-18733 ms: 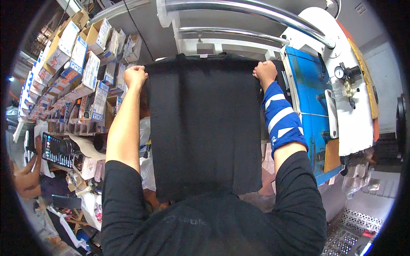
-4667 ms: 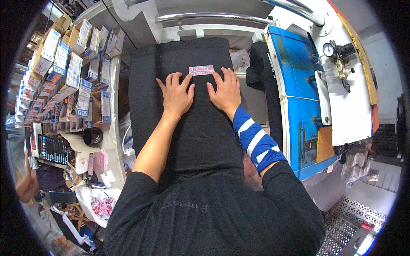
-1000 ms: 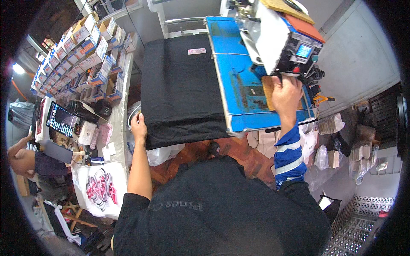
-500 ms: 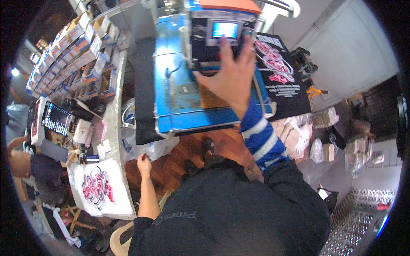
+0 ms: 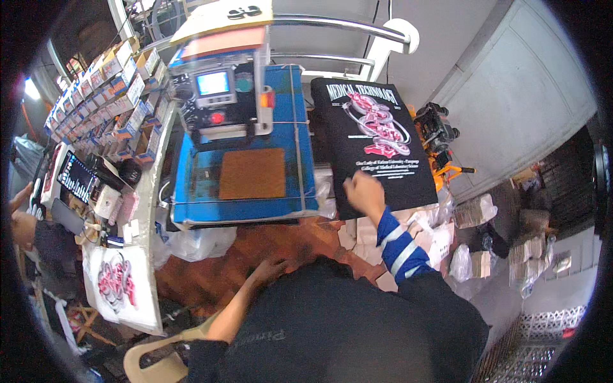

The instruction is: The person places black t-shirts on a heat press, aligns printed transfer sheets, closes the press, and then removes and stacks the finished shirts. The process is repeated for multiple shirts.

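Observation:
My right hand [image 5: 366, 193] is over the lower left part of a black shirt [image 5: 329, 143] with a pink and white print, its fingers curled in. Whether those fingers pinch the cloth cannot be seen. To the left of the shirt is a heat press with a blue top plate [image 5: 297, 134] and a brown square on it. The control box [image 5: 217, 105] above that plate carries a lit screen and a red button. My left hand [image 5: 271, 269] hangs low by my body, dim and blurred, away from the press.
On the left, a long table [image 5: 150, 217] bears a lit display [image 5: 76, 179], racks of small boxes [image 5: 105, 89] and a printed white sheet [image 5: 118, 284]. Another person [image 5: 54, 239] is beyond it. Plastic-wrapped bundles [image 5: 476, 210] lie at right. A beige chair [image 5: 156, 360] stands at lower left.
The press's blue plate and control box have swung left, uncovering the printed shirt. My right hand has left the control box for the shirt. My left hand has come down closer to my body.

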